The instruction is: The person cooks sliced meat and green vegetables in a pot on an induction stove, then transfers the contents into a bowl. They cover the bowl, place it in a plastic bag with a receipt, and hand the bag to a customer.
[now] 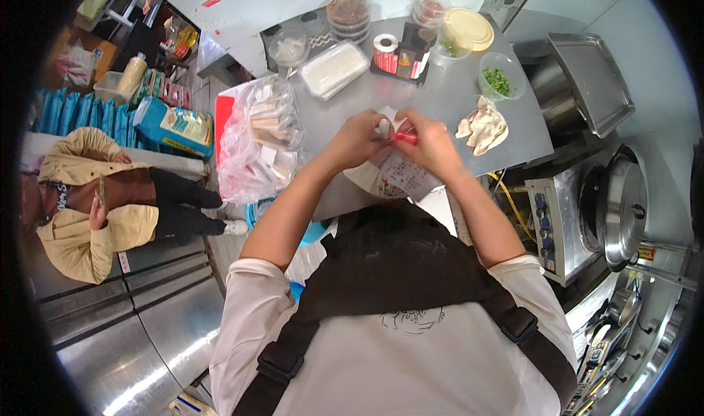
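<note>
Both of my hands meet over the near middle of a metal table (330, 135). My left hand (363, 135) pinches the top of a pale bag (366, 176), with whitish plastic at its fingertips. Close beside it, my right hand (426, 141) is closed around a small red object (406, 137) at the bag's top; its exact kind is unclear. A printed paper slip (404, 174) hangs on the front of the bag. Beyond my hands stands a black holder (404, 58) with a label roll (385, 44). A crumpled beige cloth (484, 127) lies right of my right hand.
Left on the table are a plastic bag of wrapped packets (269, 124) and a clear rectangular container (334, 69). Tubs, one holding chopped greens (496, 81), stand along the back. A lidded wok (624, 212) is at right. A person in a beige jacket (99, 196) stands at left with a phone.
</note>
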Tool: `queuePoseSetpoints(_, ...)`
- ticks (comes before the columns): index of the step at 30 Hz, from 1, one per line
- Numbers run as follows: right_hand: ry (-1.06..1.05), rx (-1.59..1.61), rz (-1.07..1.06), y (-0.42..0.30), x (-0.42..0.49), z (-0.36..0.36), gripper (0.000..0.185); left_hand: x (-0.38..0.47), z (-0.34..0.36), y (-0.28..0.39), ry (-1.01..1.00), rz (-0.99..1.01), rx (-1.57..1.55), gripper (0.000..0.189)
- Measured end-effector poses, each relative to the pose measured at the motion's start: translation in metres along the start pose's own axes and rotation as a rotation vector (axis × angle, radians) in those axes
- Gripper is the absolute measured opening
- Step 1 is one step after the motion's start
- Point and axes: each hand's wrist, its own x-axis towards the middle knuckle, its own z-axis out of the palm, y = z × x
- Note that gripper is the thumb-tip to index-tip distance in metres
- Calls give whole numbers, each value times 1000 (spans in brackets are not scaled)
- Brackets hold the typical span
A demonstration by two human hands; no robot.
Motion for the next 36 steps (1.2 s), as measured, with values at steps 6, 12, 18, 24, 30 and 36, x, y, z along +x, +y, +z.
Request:
queuePoseSetpoints(6,-47,62,6,18,8,-15,22,2,6,-2,36,278,101,18)
queuePoseSetpoints(12,-125,556,218,30,18,27,33,8,10,0,134,562,306,36)
queuePoseSetpoints(18,-185,635,316,35,15,-4,34,-2,10,3,55,64,132,45)
queuePoseSetpoints(24,-372,329,260,23,10,-1,24,-5,7,-4,120,-42,6,49)
queuePoseSetpoints(30,-236,73,312,18,4,12,22,-35,8,-4,300,-410,-592,69)
queuePoseSetpoints(36,36,209,243,9,13,49,23,-74,42,-17,374,-251,-831,82)
